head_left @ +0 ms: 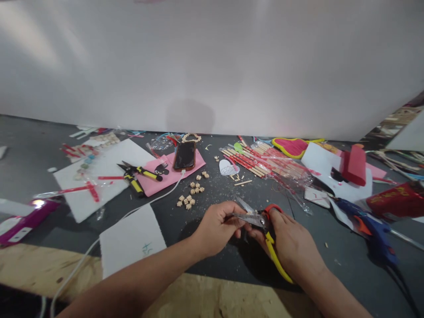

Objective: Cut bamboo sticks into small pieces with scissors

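My right hand [293,245] grips a pair of snips [261,221] with orange and yellow handles, their metal blades parted and pointing left. My left hand [217,225] pinches something small at the blades; the fingers hide what it is. Both hands hover over a dark mat [232,260] near the table's front. Small wooden cubes [190,196] lie scattered just beyond my left hand.
A phone [184,155] on pink paper, black-and-yellow cutters [137,174], white sheets [130,238], a bundle of wooden sticks in plastic [261,163], a blue glue gun [371,227], a red block [354,165] and a white cable [155,201] lie around. A white wall stands behind.
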The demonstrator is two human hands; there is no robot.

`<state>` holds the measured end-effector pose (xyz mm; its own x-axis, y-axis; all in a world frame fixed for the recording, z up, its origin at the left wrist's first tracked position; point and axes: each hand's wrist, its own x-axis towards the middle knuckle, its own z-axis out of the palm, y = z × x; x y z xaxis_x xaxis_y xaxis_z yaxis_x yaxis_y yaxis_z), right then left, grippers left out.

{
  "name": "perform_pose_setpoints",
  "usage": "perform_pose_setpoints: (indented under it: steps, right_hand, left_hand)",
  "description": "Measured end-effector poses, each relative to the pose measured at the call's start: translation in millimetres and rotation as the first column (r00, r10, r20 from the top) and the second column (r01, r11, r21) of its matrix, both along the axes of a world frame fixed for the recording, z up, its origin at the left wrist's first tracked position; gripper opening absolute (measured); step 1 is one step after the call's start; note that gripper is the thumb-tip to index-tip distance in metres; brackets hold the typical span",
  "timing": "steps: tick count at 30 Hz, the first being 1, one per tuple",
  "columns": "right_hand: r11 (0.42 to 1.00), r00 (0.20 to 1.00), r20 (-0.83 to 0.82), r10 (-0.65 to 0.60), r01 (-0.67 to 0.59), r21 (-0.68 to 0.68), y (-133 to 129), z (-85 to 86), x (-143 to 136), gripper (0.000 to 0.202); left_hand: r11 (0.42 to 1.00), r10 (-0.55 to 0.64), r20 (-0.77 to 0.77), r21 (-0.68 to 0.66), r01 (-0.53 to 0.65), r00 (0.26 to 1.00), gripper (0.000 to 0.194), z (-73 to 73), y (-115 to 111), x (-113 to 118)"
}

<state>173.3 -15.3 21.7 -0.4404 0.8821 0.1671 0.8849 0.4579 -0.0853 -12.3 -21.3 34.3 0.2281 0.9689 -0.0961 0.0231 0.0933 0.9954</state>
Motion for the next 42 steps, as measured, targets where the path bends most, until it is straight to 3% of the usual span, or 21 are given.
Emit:
perform_pose_setpoints:
  steps: [11,20,32,38,42]
  right_hand:
    - [0.996,0.999,0.003,-0.045,0.045,-0.074,3.1,-1.6,-0.1,0.016]
    - [0.995,1.000,-0.002,0.017,-0.017,0.094,5.8,4.5,1.4,0.028]
    - [0.993,0.999,0.040,0.037,-0.041,0.111,-0.6,6.6,0.4,0.032]
    - [0.994,0.998,0.009,0.065,-0.066,0.091,-2.5,6.3,-1.1,0.030]
    - [0.996,0.999,0.019,0.038,-0.039,0.077,0.0,5.4,-0.3,0.029]
  left_hand:
    - [0.999,0.027,0.048,-0.042,-0.025,0.998,0.007,-3.4,-0.8,1.2]
    - [1.000,-0.002,0.070,-0.029,0.004,0.998,0.005,-4.9,-0.6,0.5]
    - [1.000,-0.012,0.151,-0.002,0.012,0.988,0.007,-6.7,-3.9,1.0]
    - [0.999,0.022,0.081,-0.028,-0.020,0.996,0.010,-4.1,-4.4,-1.3]
    - [0.996,0.024,0.128,-0.083,-0.014,0.992,0.014,-4.4,-2.7,-1.7]
